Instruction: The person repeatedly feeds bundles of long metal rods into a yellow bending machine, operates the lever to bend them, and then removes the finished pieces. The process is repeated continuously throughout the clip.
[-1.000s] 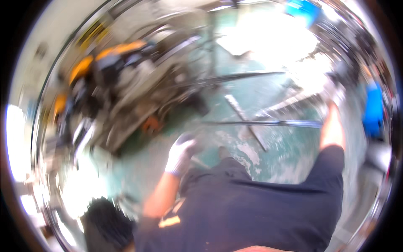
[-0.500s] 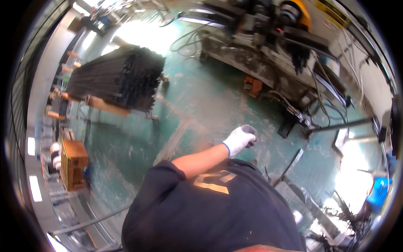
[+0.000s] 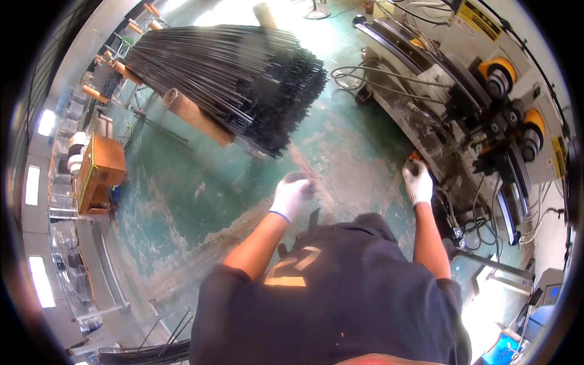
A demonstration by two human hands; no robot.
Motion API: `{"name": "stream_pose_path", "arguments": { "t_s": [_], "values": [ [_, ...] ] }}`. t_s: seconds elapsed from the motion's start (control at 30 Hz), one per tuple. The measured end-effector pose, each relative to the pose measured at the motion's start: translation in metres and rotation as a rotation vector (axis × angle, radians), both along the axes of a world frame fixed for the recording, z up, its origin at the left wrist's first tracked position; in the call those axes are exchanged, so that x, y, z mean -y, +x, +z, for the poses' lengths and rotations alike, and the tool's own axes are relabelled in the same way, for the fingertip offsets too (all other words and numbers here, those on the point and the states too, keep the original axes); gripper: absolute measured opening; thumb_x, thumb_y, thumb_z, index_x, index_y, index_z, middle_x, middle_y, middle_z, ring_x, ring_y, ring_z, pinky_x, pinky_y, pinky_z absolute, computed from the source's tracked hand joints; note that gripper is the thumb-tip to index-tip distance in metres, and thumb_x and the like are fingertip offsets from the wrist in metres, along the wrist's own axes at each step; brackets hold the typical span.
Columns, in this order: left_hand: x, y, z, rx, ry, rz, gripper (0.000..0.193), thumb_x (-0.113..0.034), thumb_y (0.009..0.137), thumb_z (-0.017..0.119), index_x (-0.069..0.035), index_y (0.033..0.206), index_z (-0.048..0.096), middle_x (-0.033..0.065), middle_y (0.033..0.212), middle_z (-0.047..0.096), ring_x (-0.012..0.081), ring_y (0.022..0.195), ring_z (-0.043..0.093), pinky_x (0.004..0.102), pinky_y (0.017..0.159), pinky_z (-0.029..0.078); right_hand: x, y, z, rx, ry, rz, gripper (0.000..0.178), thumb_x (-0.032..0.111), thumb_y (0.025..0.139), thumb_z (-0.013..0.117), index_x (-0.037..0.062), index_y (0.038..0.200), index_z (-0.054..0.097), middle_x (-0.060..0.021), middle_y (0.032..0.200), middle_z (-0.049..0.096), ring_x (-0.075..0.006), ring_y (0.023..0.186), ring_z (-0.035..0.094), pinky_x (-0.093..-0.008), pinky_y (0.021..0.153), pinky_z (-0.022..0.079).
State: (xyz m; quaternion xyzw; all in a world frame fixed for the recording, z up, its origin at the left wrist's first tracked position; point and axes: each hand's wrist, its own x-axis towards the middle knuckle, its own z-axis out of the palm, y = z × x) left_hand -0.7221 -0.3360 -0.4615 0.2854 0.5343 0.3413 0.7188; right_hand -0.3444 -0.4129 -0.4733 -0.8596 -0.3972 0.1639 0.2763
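My left hand [image 3: 293, 196], in a white knitted glove with a blue cuff, is held in front of my body over the green floor. Its fingers are loosely curled and a little blurred, and I see nothing in them. My right hand [image 3: 418, 184], also in a white glove, is stretched forward beside the machine base. Its fingers are bent inward with no held thing showing. Just past its fingertips is a small orange object [image 3: 415, 156], partly hidden by the glove. Ahead lies a large stack of long black rods or tubes [image 3: 243, 76], their ends toward me.
Cardboard tubes [image 3: 198, 115] prop the stack's near side. A machine [image 3: 486, 109] with orange-and-black round units and loose cables lines the right. A brown box [image 3: 104, 161] stands at left. More black rods [image 3: 146, 351] lie at the lower left, a blue bin [image 3: 504, 350] at lower right.
My view has turned right and come closer to the black stack. My right hand has come into sight beside the machine. My left hand has moved leftward in the picture.
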Motion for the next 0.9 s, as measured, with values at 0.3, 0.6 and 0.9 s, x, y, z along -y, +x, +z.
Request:
{"name": "stream_pose_path", "arguments": {
  "t_s": [0.3, 0.6, 0.9],
  "values": [
    [-0.086, -0.064, -0.014, 0.164, -0.079, 0.523, 0.023, -0.001, 0.093, 0.057, -0.001, 0.116, 0.058, 0.0223, 0.1, 0.071, 0.0348, 0.082, 0.069, 0.0464, 0.075, 0.059, -0.317, -0.129, 0.081, 0.0, 0.225, 0.627, 0.063, 0.034, 0.09, 0.075, -0.0006, 0.139, 0.055, -0.0243, 0.131, 0.067, -0.0369, 0.122, 0.065, -0.043, 0.104, 0.05],
    [-0.218, -0.088, 0.055, -0.015, 0.167, 0.755, 0.024, -0.004, 0.094, 0.058, -0.003, 0.118, 0.058, 0.0203, 0.099, 0.07, 0.0323, 0.081, 0.069, 0.0455, 0.075, 0.059, -0.61, -0.217, 0.111, 0.222, 0.129, 0.781, 0.066, 0.051, 0.081, 0.082, -0.0029, 0.115, 0.066, -0.0268, 0.114, 0.07, -0.0389, 0.112, 0.067, -0.0462, 0.095, 0.054],
    [-0.259, -0.06, 0.059, 0.157, 0.007, 0.833, 0.026, -0.005, 0.092, 0.061, -0.001, 0.117, 0.057, 0.0215, 0.101, 0.068, 0.0327, 0.083, 0.068, 0.0454, 0.077, 0.058, -0.686, -0.275, 0.062, 0.475, 0.076, 0.873, 0.037, 0.037, 0.095, 0.066, 0.0028, 0.101, 0.078, -0.0205, 0.104, 0.076, -0.0362, 0.098, 0.073, -0.0441, 0.085, 0.057]
  ]
}}
